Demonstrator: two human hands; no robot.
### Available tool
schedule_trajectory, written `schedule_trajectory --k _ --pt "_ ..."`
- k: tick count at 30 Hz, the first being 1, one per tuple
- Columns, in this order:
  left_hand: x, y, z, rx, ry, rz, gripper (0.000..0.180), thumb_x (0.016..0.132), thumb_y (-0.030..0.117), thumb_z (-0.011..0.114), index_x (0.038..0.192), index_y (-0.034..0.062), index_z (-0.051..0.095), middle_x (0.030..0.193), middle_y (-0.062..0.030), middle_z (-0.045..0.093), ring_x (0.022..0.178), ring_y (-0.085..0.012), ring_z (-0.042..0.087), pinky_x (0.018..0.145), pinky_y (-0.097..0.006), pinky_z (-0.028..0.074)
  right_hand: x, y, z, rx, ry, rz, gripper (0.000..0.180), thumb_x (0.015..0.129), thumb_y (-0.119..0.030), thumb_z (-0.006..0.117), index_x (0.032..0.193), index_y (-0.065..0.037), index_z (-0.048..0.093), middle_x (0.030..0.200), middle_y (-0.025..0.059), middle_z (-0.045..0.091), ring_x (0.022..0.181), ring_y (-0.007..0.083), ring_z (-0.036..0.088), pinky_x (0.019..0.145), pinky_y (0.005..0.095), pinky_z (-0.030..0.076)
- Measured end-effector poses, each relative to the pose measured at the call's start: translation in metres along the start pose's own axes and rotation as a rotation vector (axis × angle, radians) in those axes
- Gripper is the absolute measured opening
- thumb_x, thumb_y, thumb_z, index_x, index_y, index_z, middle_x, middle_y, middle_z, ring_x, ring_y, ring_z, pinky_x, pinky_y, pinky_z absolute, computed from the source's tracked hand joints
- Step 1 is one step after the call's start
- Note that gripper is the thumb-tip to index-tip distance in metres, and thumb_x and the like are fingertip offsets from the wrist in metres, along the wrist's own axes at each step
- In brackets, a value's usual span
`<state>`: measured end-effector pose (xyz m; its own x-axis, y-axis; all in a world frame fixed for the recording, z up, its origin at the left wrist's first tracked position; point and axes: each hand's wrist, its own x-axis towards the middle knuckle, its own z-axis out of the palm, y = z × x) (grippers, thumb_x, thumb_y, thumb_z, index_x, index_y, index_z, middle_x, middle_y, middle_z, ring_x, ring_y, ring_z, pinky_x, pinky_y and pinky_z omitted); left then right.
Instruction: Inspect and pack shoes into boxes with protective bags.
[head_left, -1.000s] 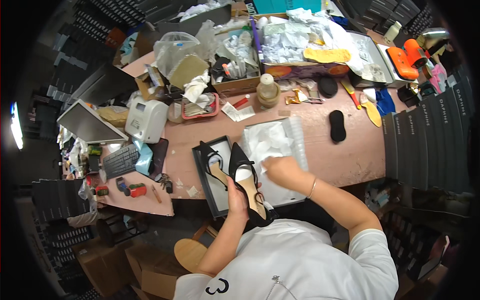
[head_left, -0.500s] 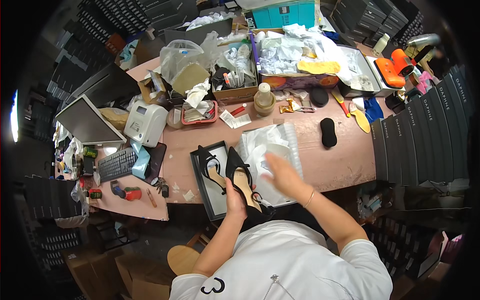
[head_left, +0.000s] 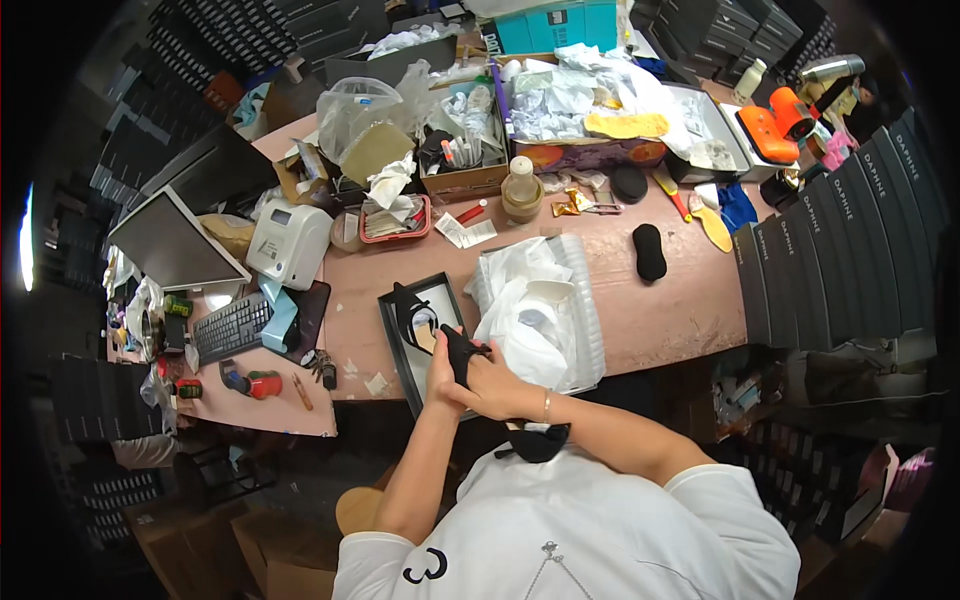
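Observation:
Both my hands are closed around one black strappy shoe (head_left: 459, 354), held over the table's front edge. My left hand (head_left: 441, 378) grips its side near the toe, and my right hand (head_left: 496, 387) wraps over the middle, hiding most of it. The heel end shows below my right wrist, close to my shirt. Its mate, another black shoe (head_left: 404, 304), lies in the grey open shoe box (head_left: 392, 345) on the left. Right of that box, crumpled white tissue paper (head_left: 530, 300) lies on a tray-like piece lined with ribbed white wrap (head_left: 588, 345).
A black oval sponge-like pad (head_left: 650, 252) rests to the right. Farther back stand a glue bottle (head_left: 522, 185), a red basket (head_left: 428, 222) and a carton of paper (head_left: 590, 155). A keyboard (head_left: 235, 325) and label printer (head_left: 290, 243) sit left; stacked shoe boxes (head_left: 840, 250) wall the right.
My right hand has come from over the tissue paper onto the shoe that my left hand held. The shoe has turned, and its mate in the box is partly covered by my hands.

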<state>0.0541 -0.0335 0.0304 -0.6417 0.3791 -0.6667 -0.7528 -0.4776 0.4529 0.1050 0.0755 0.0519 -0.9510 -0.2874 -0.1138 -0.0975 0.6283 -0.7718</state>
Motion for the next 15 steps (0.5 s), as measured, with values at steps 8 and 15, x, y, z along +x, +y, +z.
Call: schedule_trajectory --k 8,15 --pt "-0.010 0.012 0.004 0.170 -0.071 0.007 0.043 0.095 0.046 0.048 0.120 0.0107 0.047 0.089 -0.0103 0.064 0.076 -0.0218 0.064 0.069 -0.036 0.054 -0.036 -0.006 -0.012 0.180 -0.054 -0.170 0.072 0.092 -0.052 0.041 0.126 0.012 0.041 0.126 0.0309 0.042 0.121 0.0435 0.039 0.103 0.0555 0.025" --pt "0.005 0.008 0.019 0.201 -0.029 0.012 0.043 0.094 0.049 0.048 0.116 0.0124 0.046 0.087 -0.0077 0.061 0.077 -0.0221 0.063 0.070 -0.037 0.054 -0.007 0.013 0.013 0.102 0.143 0.027 0.077 0.092 -0.057 0.038 0.104 0.017 0.055 0.108 0.0327 0.053 0.106 0.0458 0.048 0.099 0.0532 0.029"
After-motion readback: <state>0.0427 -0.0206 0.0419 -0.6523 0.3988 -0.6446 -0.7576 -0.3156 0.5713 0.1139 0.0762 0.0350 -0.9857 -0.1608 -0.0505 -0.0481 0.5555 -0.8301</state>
